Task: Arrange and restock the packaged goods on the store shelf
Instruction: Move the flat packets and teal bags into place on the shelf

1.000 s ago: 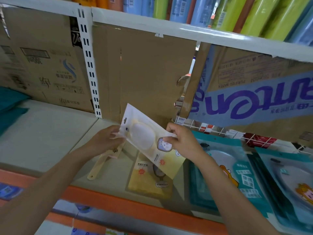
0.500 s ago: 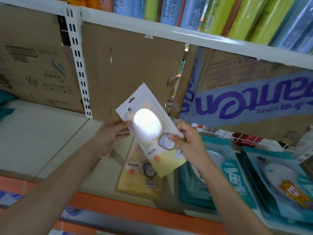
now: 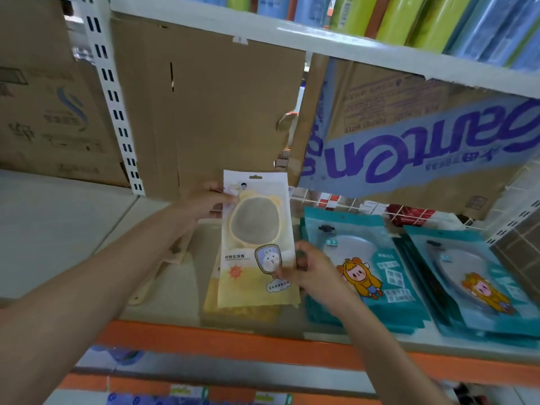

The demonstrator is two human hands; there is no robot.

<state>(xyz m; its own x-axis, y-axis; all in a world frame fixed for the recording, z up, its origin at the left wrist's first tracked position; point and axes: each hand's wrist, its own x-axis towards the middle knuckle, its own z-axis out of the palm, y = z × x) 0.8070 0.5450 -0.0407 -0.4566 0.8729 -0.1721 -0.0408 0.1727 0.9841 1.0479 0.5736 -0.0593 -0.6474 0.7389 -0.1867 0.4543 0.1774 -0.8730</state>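
Orange front lip of shelf (image 3: 233, 337) nearest, with a pale flat deck behind it. Right hand (image 3: 309, 270): grip pinching the lower right edge of the glossy yellow mirror packet (image 3: 257, 244). Left hand (image 3: 204, 204): grip pinching its upper left edge. The packet is a flat rectangle with a hang slot on top and a round, eared mirror showing through; it is held upright over another yellow packet (image 3: 239, 312) lying flat on the deck. A beige plastic handle (image 3: 149, 287) lies to the left. Shiny teal packet stacks (image 3: 365, 273) are fanned out to the right. Behind are a matte brown cardboard sheet (image 3: 219, 112), a blue-printed carton (image 3: 409, 141) and a white slotted upright (image 3: 117, 112). Green and blue rolls (image 3: 394, 19) stand on the shelf above.
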